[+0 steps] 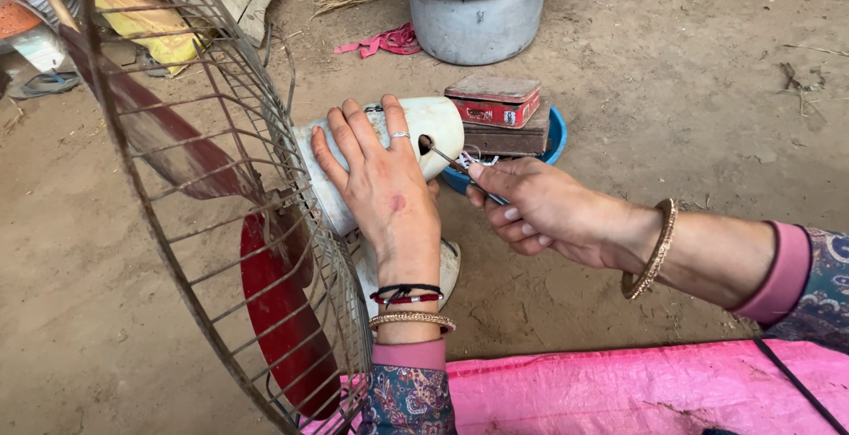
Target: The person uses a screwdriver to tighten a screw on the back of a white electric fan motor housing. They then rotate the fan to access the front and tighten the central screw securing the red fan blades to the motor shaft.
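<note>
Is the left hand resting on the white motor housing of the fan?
Yes, the left hand lies flat on the white motor housing behind the wire guard, while the right hand holds a thin tool to it.

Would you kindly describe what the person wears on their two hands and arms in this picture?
The left hand has a thin silver ring on one finger; at its wrist sit black and red thread bands and a golden bangle. The right hand wears a wider golden bangle. Both arms have dark blue patterned sleeves ending in plain pink cuffs.
</note>
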